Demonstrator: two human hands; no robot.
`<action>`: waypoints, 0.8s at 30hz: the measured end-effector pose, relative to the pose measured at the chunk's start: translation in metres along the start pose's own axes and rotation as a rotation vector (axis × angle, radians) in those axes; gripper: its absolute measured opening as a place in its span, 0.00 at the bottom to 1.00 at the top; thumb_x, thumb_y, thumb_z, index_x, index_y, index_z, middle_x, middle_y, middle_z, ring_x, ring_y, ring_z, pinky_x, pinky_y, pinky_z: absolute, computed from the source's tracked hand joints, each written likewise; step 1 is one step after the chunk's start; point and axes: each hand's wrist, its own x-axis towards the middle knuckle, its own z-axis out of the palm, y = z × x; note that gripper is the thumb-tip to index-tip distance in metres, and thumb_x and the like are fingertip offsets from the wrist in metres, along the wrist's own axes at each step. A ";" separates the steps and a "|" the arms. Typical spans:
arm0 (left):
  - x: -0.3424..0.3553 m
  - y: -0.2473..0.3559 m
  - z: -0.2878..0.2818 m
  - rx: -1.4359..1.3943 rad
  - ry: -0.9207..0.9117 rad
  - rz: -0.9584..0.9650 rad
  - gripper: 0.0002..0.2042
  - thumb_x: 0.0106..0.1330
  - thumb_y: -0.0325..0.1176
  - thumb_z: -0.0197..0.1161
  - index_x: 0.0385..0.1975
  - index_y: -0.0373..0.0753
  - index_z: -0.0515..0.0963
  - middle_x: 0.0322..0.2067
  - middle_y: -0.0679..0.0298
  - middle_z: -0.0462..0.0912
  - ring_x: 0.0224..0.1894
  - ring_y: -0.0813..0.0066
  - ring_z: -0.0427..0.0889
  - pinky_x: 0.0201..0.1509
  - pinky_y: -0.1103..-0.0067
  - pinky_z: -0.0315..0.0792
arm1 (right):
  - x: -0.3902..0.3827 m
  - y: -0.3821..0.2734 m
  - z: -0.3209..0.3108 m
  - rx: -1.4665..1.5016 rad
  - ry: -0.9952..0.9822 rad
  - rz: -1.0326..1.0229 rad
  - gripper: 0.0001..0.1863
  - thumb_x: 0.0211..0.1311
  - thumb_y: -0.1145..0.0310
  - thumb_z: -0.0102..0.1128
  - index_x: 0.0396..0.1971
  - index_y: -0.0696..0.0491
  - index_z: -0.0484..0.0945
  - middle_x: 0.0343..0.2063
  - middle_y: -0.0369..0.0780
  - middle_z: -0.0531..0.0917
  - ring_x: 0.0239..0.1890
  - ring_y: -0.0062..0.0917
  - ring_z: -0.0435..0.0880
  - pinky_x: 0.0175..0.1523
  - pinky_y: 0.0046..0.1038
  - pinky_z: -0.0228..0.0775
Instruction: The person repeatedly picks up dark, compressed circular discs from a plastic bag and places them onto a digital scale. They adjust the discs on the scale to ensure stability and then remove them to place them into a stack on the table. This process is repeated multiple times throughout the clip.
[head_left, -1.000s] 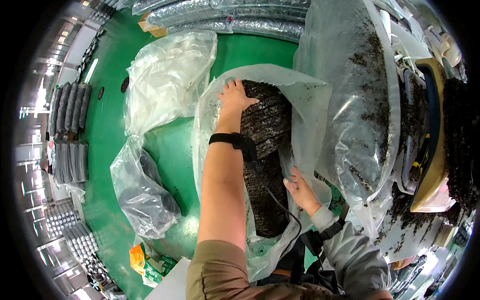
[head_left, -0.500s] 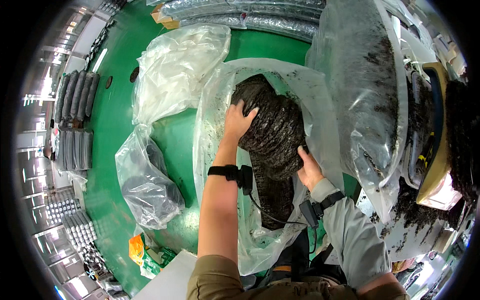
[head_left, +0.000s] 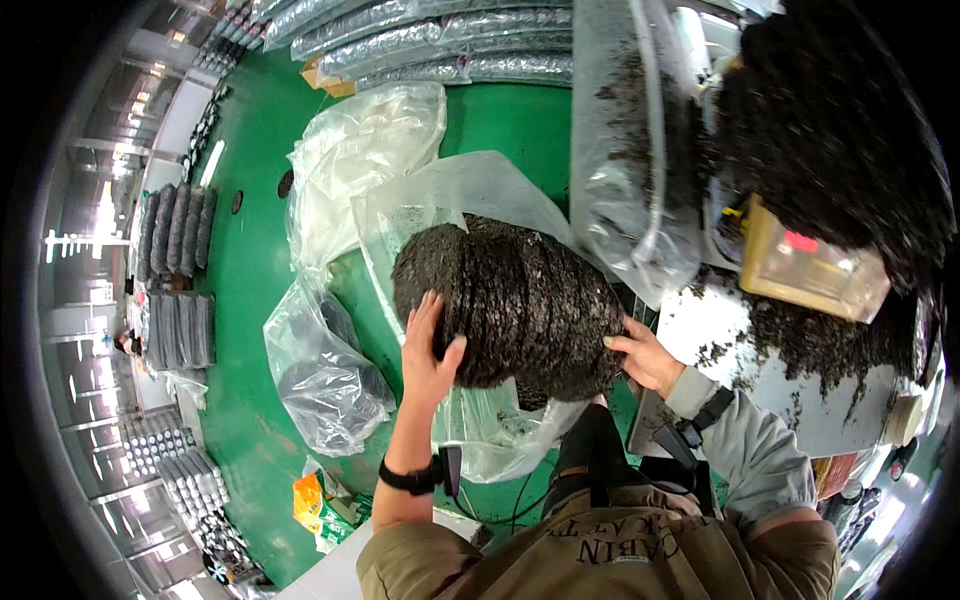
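Note:
A thick bundle of dark, crinkled round sheets (head_left: 520, 300), like dried seaweed stacked face to face, lies crosswise between my hands. My left hand (head_left: 430, 350) presses its near left side, with fingers laid along it and the thumb apart. On the right end, my right hand (head_left: 645, 355) grips with the thumb on top; its other fingers are mostly hidden. Beneath and behind the bundle spreads a big clear plastic bag (head_left: 500, 185). More dark material (head_left: 532, 394) shows below the bundle, partly covered by it. Each of my wrists wears a black strap with a small device.
Left of the bag, a clear bag with dark contents (head_left: 325, 385) and whitish plastic bags (head_left: 370, 150) lie on the green floor (head_left: 245, 400). At the right, a white table (head_left: 690, 330) bears dark scraps, a yellowish plastic bin (head_left: 810, 265) and a tall dark heap (head_left: 840, 120).
The bundle has turned from lengthwise to crosswise and now hides most of the dark material below it. My hands moved with it, the left one lower. The view has shifted, showing more dark heap at right.

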 end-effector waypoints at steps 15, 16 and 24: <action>-0.120 0.310 0.177 0.322 -0.180 0.378 0.37 0.55 0.46 0.57 0.56 0.25 0.51 0.56 0.39 0.53 0.60 0.42 0.51 0.61 0.56 0.46 | -0.243 -0.068 -0.237 0.002 -0.090 0.072 0.21 0.55 0.82 0.46 0.51 0.54 0.64 0.44 0.37 0.72 0.44 0.23 0.71 0.49 0.26 0.64; -0.123 0.319 0.194 0.324 -0.208 0.376 0.37 0.55 0.44 0.58 0.56 0.25 0.50 0.57 0.39 0.51 0.60 0.42 0.50 0.61 0.56 0.46 | -0.237 -0.056 -0.273 -0.017 -0.058 0.073 0.17 0.54 0.81 0.48 0.45 0.54 0.65 0.37 0.34 0.69 0.38 0.21 0.69 0.44 0.24 0.63; -0.131 0.345 0.265 0.278 -0.212 0.310 0.37 0.54 0.42 0.58 0.57 0.27 0.48 0.58 0.40 0.48 0.61 0.42 0.46 0.61 0.55 0.42 | -0.254 -0.053 -0.330 -0.111 0.209 -0.236 0.19 0.52 0.86 0.45 0.45 0.56 0.65 0.32 0.35 0.73 0.31 0.16 0.72 0.39 0.17 0.66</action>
